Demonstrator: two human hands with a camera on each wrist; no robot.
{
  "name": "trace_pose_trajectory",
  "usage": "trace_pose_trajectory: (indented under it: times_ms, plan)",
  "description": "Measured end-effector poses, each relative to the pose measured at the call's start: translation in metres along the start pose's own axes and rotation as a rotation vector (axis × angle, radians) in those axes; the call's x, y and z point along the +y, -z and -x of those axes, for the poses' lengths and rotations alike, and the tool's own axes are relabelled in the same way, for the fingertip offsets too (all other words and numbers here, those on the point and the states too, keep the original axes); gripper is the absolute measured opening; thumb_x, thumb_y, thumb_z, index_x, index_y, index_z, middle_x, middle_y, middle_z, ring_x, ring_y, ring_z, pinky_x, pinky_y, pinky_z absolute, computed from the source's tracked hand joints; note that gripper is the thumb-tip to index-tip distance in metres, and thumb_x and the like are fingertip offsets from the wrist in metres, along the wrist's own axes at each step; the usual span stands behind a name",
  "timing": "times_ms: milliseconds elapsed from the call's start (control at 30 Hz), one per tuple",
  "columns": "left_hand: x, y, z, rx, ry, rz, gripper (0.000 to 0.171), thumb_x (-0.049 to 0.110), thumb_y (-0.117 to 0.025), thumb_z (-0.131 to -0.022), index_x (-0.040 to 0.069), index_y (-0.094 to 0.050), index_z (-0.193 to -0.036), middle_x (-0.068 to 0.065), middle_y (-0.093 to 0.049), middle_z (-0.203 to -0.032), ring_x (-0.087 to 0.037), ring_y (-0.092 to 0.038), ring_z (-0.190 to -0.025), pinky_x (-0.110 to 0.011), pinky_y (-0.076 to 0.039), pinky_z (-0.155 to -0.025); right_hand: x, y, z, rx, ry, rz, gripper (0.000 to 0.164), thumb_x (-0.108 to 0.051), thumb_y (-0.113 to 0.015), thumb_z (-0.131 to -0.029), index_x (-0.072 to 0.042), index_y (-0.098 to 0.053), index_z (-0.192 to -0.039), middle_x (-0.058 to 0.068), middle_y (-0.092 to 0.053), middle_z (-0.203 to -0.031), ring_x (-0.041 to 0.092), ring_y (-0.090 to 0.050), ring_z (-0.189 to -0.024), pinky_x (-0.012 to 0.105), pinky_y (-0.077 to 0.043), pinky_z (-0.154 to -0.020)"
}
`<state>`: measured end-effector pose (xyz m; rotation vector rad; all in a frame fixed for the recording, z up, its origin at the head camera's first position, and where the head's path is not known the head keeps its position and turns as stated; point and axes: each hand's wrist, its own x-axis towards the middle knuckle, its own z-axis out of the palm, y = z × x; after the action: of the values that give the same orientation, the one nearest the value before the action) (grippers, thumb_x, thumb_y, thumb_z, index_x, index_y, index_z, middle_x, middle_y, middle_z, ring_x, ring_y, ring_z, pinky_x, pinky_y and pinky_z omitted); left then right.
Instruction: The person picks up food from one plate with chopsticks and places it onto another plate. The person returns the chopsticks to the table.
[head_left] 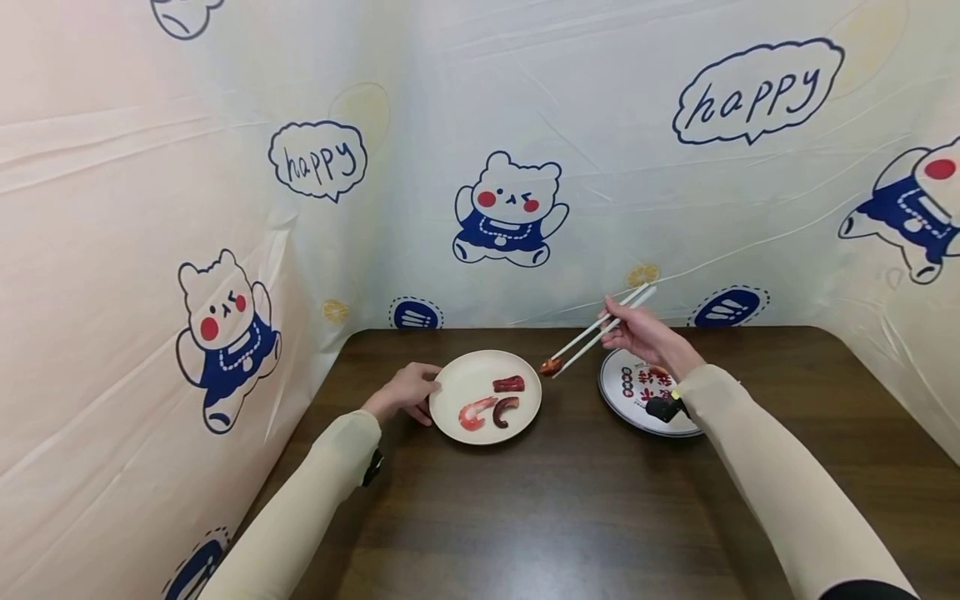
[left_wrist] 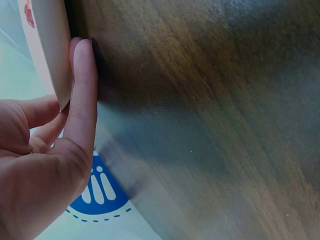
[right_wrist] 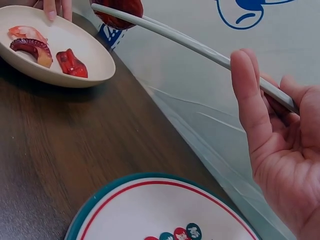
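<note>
My left hand (head_left: 405,390) grips the left rim of a round cream plate (head_left: 453,392), thumb at the edge and fingers along its underside in the left wrist view. On the plate lie a pink shrimp (head_left: 472,415), a curled octopus tentacle (head_left: 502,411) and a dark red, meat-like piece (head_left: 509,383). My right hand (head_left: 637,329) holds a pair of white chopsticks (head_left: 597,335) near their upper ends. Between their tips is a glossy reddish-brown food piece (right_wrist: 121,12), raised just right of the plate's rim.
Below my right hand sits a white plate (head_left: 617,400) with a dark rim and red printed lettering, partly hidden by the wrist. Both plates stand on a dark wooden table (head_left: 555,500). A printed cloth (head_left: 420,108) hangs along the table's back and sides.
</note>
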<state>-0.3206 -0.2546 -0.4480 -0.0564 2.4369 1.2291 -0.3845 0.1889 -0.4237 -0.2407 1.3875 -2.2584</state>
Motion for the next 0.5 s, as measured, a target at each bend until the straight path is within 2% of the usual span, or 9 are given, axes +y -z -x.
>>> trace_pose_trajectory:
  times_ms: [167,500]
  plan:
    - [-0.002,0.000,-0.001,0.002,-0.005,-0.004,0.044,0.010,-0.052,-0.111,0.001,-0.049,-0.154,-0.020,-0.068,-0.096,-0.028,-0.072,-0.068,-0.040,-0.066,-0.062,0.006,-0.003,-0.006,0.030,0.007,0.007,0.044,-0.031,-0.044,-0.115,0.001,-0.067,-0.095,0.013,-0.069,-0.075,0.019,-0.072,-0.060,0.028,-0.065,-0.062]
    - [0.000,0.001,-0.001,0.001,0.001,-0.001,0.045,0.010,-0.052,-0.111,0.001,-0.048,-0.155,-0.020,-0.068,-0.096,-0.028,-0.073,-0.067,-0.040,-0.066,-0.062,0.017,-0.011,-0.017,0.034,0.027,0.004,0.044,-0.031,-0.043,-0.115,0.000,-0.066,-0.094,0.011,-0.068,-0.076,0.020,-0.072,-0.060,0.029,-0.065,-0.063]
